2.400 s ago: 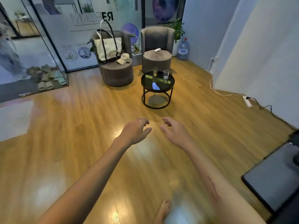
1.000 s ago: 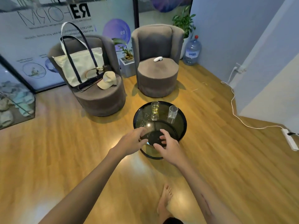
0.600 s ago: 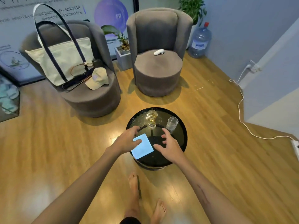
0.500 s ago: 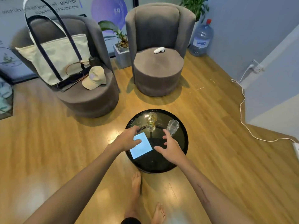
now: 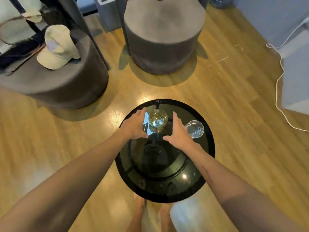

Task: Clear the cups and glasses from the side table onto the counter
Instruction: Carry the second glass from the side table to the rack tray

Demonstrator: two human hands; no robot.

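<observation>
On a round black side table [image 5: 207, 153] with a glossy glass top stood two glasses, seen from above. One glass [image 5: 157, 120] held a pale yellow drink and sat near the table's far edge. An empty clear glass [image 5: 194, 128] stood to its right, a little nearer the viewer. A person's bare arms reached in from below. Their left hand [image 5: 134, 125] and right hand [image 5: 179, 131] flanked the filled glass, one on each side, fingers straight and relaxed, gripping nothing. Neither hand touched the glass; the right hand lay between the two glasses. Beyond the table, on a wooden floor [image 5: 234, 91], stood two grey armchairs [image 5: 163, 39]. A beige cap [image 5: 57, 47] rested on the left seat. A white cable [image 5: 278, 84] trailed along the right.
</observation>
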